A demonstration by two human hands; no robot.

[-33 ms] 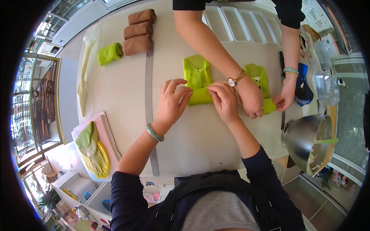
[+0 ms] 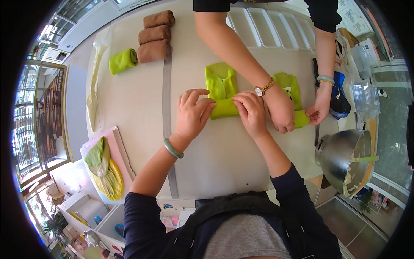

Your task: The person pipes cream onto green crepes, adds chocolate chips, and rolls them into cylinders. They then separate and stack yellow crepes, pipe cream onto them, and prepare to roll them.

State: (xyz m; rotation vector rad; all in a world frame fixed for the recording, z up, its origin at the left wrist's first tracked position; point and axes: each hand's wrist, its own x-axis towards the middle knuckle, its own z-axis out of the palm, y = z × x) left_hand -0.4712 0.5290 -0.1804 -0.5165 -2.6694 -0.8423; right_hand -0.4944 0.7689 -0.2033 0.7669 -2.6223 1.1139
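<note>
A bright green crepe (image 2: pixel 221 89) lies in front of me, its sides folded inward and its near end rolled into a thick band. My left hand (image 2: pixel 191 113) pinches the left end of that band between thumb and fingers. At the band's right end, my right hand (image 2: pixel 251 113) has its thumb and fingers closed on the crepe. Just to the right, a co-worker's two hands (image 2: pixel 281 111) hold the rolled near end of a second green crepe (image 2: pixel 291 86), which shows a bit of white and dark filling.
Three brown rolls (image 2: pixel 154 51) and a green roll (image 2: pixel 123 61) sit far left. White trays (image 2: pixel 264 28) stand at the back. A steel bowl (image 2: pixel 336 149) with a spatula (image 2: pixel 366 159) is at right. Green and yellow sheets (image 2: pixel 108 177) lie at left, near a long pale plastic bag (image 2: pixel 94 86).
</note>
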